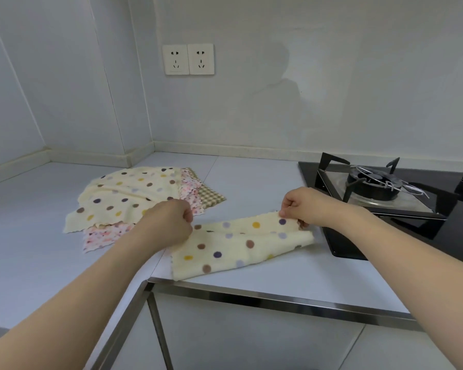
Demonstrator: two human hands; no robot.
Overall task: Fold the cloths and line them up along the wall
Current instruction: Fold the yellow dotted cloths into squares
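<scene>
**Polka-dot cloth held at both ends on the corner worktop**

The surface was a pale L-shaped kitchen worktop (pixel 251 177) with a steel front edge, set into a corner of plain white walls with a low upstand along their foot. A black gas hob (pixel 385 206) was sunk into it. Above and left of the hob, two white wall sockets (pixel 188 59) sat side by side.

Just left of the hob lay one cream polka-dot cloth (pixel 235 249), partly folded over on itself. The right hand (pixel 302 206) pinched its end nearest the hob; the left hand (pixel 169 222) was curled at its far end, apparently gripping the edge.

Further left of the hob, beyond the left hand, was a loose pile of unfolded cloths: a second cream polka-dot cloth (pixel 123 196) on top, a pink floral cloth (pixel 102 237) beneath, and a green checked cloth (pixel 210 194) at the bottom. That made four cloths counted, two hands, one burner in full view.
</scene>
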